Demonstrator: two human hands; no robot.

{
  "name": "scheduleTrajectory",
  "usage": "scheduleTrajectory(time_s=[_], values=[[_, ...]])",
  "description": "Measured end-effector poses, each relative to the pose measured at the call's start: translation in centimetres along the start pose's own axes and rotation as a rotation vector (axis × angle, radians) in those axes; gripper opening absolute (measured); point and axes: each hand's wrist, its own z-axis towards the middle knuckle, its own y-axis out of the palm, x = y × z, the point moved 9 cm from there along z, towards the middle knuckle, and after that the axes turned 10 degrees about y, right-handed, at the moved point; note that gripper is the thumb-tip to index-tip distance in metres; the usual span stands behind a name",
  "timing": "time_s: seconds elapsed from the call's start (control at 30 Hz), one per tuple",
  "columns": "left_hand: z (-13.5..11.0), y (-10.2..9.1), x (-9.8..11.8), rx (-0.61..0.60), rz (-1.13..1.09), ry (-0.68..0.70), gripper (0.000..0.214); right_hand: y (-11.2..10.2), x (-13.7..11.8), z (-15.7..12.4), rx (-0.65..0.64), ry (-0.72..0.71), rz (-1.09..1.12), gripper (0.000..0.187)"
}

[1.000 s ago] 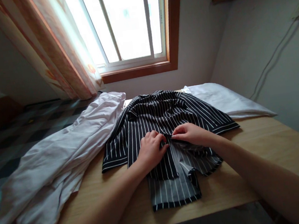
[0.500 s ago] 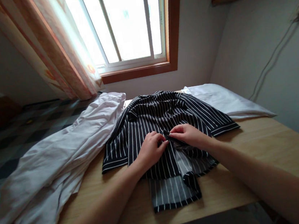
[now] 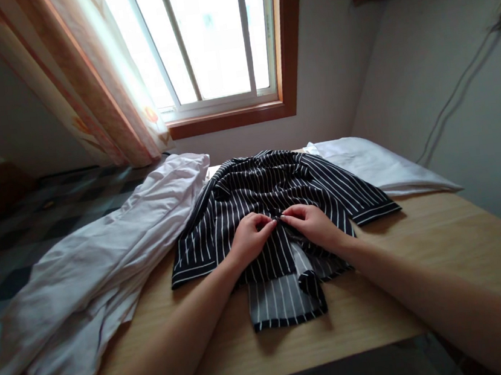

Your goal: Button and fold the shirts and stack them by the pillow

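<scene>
A black shirt with white stripes (image 3: 251, 193) lies spread on a light wooden table (image 3: 458, 241), its sleeves out to both sides. My left hand (image 3: 251, 236) pinches the cloth at the middle of the front. Close beside it, my right hand (image 3: 312, 223) pinches the facing front edge, the fingertips of both hands almost meeting. Any button between them is too small to make out. Below the hands the front parts, showing the greyish inner side, and the lower back hem (image 3: 289, 322) lies nearer to me.
White crumpled clothing (image 3: 103, 254) lies to the left, reaching over a dark checked bed cover (image 3: 6, 242). A folded white cloth (image 3: 375, 163) rests at the back right. Behind are a window (image 3: 214, 40) and a curtain (image 3: 95, 79); a cable (image 3: 454, 98) hangs on the right wall.
Both hands have moved slightly away from me and closer together at the shirt front. The lower hem has been drawn up a little with them.
</scene>
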Motion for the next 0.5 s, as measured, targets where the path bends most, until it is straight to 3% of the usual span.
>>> scheduleTrajectory(time_s=[0.5], values=[[-0.05,-0.10,-0.53,-0.029,-0.071,-0.032,0.020,0.23,-0.28,-0.36,0.036,-0.040,-0.018,0.023]])
